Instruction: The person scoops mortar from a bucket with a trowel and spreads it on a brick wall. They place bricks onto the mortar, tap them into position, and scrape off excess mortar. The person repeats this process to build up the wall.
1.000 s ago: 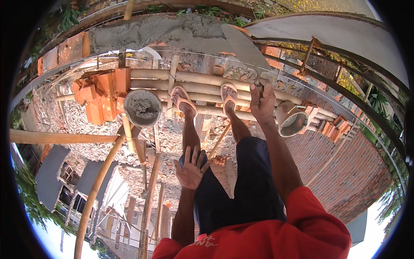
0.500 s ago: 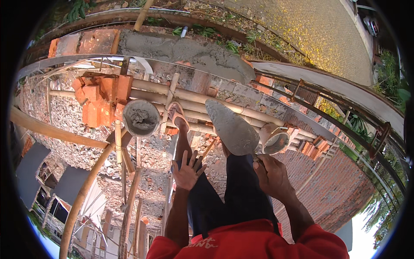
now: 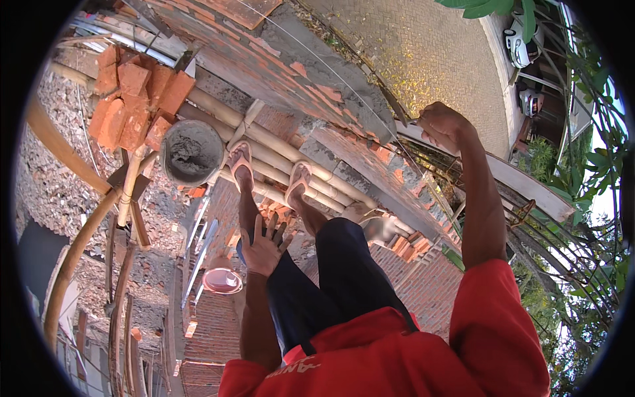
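My right hand (image 3: 442,126) is raised at the right, wrapped round the handle of a trowel, whose blade (image 3: 397,109) appears narrow and edge-on by the fresh mortar (image 3: 357,89) on the brick wall top. A thin string runs along the wall. My left hand (image 3: 263,248) is open, fingers spread, over my dark trousers. My feet in sandals stand on bamboo poles (image 3: 331,185). A bucket of grey mortar (image 3: 167,151) is beside my left foot.
Stacked orange bricks (image 3: 132,99) lie at upper left, more bricks (image 3: 410,246) at right. Bamboo supports (image 3: 66,149) and rubble fill the left. A pink bucket (image 3: 221,281) shows far below. Beyond the wall are a paved road (image 3: 456,59), parked cars, metal bars and foliage.
My right hand has lifted outward to the wall with the trowel, whose broad face no longer shows. The view has turned, bringing the road and cars in. My left hand stays spread.
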